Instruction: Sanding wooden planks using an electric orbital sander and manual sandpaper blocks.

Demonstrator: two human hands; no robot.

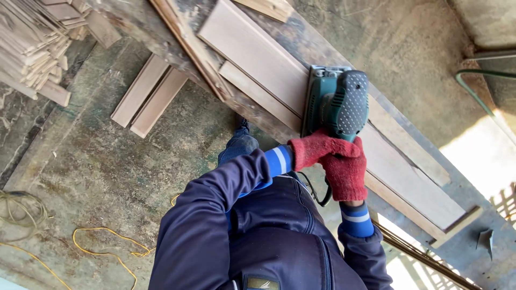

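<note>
Both hands in red gloves, clamped on the back of a green sander [336,102]. Right hand [346,172] wraps the rear grip from behind; left hand [314,147] closes on it from the side, the two gloves touching. Fingers curled around the tool, not spread. Sander sits flat on a long pale board [258,53] lying along the bench [134,19], its black dimpled top facing up, its black cord [322,196] looping down by the right wrist. A narrower strip [258,94] lies just beside the board on the near side, and another board [414,188] continues past the sander toward the far end. Person wears a dark blue jacket [215,225] with blue-and-white striped cuffs. On the concrete floor [107,172]: two short planks [148,96] side by side near the bench, a stack of thin slats [32,43] in the corner, yellow cord [107,247] trailing loose. A green hose [478,91] curves at the far side.
</note>
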